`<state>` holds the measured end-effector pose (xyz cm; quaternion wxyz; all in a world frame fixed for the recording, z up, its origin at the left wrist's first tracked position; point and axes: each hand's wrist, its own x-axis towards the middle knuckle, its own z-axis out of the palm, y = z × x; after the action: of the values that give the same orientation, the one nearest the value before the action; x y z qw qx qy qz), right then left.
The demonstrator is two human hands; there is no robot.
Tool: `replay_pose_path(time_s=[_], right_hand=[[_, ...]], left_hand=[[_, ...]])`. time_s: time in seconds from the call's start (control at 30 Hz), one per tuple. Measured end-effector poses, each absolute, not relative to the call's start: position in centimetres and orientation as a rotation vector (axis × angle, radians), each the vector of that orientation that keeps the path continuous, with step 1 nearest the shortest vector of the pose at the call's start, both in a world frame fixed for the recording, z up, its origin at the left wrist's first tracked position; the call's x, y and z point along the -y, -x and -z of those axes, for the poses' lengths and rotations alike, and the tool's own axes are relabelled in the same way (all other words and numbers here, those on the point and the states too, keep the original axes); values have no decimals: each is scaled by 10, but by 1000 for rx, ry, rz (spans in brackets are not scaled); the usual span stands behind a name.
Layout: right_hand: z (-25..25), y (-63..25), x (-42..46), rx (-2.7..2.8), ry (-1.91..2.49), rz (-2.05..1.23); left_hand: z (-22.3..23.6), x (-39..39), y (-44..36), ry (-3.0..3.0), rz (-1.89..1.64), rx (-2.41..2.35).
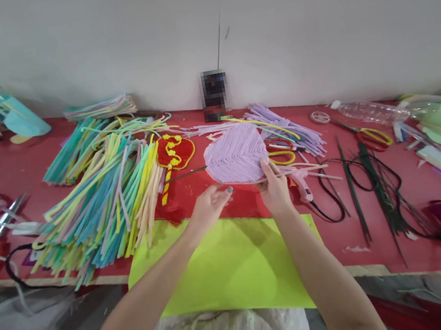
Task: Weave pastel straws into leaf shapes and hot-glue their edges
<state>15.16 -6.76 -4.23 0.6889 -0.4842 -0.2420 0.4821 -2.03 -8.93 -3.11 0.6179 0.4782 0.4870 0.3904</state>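
Note:
A leaf-shaped panel of lilac pipe cleaners (233,154), laid in a herringbone pattern with a pink edge, is held up above the work surface. My right hand (274,187) grips its right lower end, thumb on top. A dark wire stem juts from its left tip. Pink pipe cleaners (310,167) stick out to the right beside my right hand. Just below the leaf's lower left edge, my left hand (210,204) has its fingers drawn together; what they pinch, if anything, is too small to make out. A pink glue gun (303,185) lies right of my right hand.
A big heap of coloured pipe cleaners (95,204) lies left, near a red and yellow piece (175,151). Lilac pipe cleaners (295,129), scissors (373,138) and dark green wires (378,188) lie right. A lime-green sheet (230,266) hangs over the front edge.

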Motion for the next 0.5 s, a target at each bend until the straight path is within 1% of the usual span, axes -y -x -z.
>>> replay_pose_path(time_s=[0.1,0.23,0.37,0.5], right_hand=[[44,-145,70,630,1154,-1089],[47,-140,72,705,1182,-1164],[44,-147,73,749,1166,-1226],[36,-156,74,797,1293,-1261]], left_hand=[[44,74,13,-850,-1103,-986],[38,63,18,-718,-1255,-1009],[36,57,41,-755,-1192,-1070],[40,49,70,-841,-1026,-1079]])
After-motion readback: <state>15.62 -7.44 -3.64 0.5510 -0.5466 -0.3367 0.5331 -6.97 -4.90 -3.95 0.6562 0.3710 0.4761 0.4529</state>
